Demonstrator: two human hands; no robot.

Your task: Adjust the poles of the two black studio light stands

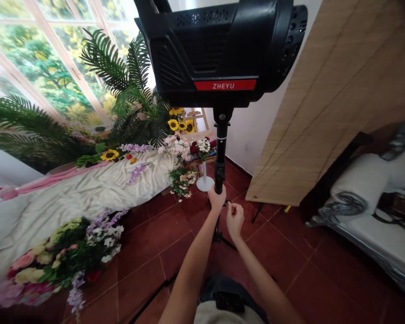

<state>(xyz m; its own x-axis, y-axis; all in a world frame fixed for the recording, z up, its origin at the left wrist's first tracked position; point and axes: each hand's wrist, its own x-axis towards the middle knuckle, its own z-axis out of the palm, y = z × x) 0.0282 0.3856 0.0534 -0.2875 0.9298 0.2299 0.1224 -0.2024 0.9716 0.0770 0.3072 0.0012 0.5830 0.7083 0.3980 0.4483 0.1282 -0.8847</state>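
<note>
A large black studio light [202, 54] with a red ZHEYU label sits on top of a black stand pole [220, 153], close in front of me. My left hand [217, 198] is wrapped round the pole below its upper joint. Just to the right of the pole, my right hand [235, 218] is closed, thumb and fingers pinched at a small dark knob [227, 204] on the stand. The stand's legs spread over the floor beneath my hands.
A daybed with a cream blanket [148, 173] and flowers [67, 256] lies left, with palm leaves [131, 90] behind. A white round-based flower stand [204, 183] is beyond the pole. At right are a woven screen [290, 135] and an ornate white sofa [367, 189].
</note>
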